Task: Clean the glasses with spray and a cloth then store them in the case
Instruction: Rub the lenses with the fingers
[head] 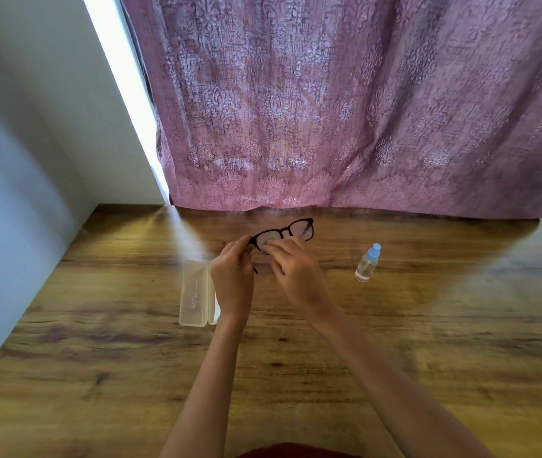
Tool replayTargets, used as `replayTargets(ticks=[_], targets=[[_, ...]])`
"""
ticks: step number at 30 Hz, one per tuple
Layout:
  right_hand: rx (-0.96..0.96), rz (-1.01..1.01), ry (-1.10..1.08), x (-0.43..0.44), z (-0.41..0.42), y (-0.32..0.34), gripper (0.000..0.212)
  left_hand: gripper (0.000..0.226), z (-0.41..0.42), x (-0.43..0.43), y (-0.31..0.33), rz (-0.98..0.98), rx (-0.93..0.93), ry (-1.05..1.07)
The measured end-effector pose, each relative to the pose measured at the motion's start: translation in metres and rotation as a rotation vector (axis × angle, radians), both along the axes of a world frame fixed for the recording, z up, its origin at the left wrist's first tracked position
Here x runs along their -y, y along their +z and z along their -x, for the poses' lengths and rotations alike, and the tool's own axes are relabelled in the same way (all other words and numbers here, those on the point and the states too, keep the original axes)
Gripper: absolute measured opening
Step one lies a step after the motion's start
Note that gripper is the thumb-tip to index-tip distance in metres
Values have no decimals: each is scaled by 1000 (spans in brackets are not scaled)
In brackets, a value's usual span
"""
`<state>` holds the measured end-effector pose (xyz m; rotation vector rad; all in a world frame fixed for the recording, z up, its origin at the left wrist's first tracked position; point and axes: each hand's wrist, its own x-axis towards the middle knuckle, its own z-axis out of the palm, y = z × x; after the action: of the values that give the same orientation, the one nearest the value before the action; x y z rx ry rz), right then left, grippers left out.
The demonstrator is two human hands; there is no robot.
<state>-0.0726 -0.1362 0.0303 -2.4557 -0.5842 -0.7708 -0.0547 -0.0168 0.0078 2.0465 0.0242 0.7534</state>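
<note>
Black glasses (285, 231) in left hand (231, 276); right hand (291, 269) half-hides cloth (265, 244)

Bare forearms (210, 375), left hand (231, 279), right hand (291, 272), dark red garment (296, 451) below.

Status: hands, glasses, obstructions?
Left hand pinches black-framed glasses at hinge. Right hand presses grey cloth on lens. Clear plastic case lies open, unblocked.
</note>
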Motion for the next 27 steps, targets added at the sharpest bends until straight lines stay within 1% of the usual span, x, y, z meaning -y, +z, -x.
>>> replayTargets(ticks=[6, 13, 16, 23, 27], targets=[[2, 48, 36, -4, -13, 13, 24, 30, 2, 1, 1, -25, 4, -8], [20, -58, -34, 9, -10, 1, 24, 27, 0, 1, 1, 33, -21, 15], [53, -21, -10, 6, -3, -4, 25, 28, -2, 2, 0, 24, -16, 17], [39, 52, 61, -2, -11, 7, 27, 28, -1, 0, -2, -14, 0, -17], [15, -24, 5, 6, -17, 10, 24, 31, -2, -3, -2, 11, 6, 13]])
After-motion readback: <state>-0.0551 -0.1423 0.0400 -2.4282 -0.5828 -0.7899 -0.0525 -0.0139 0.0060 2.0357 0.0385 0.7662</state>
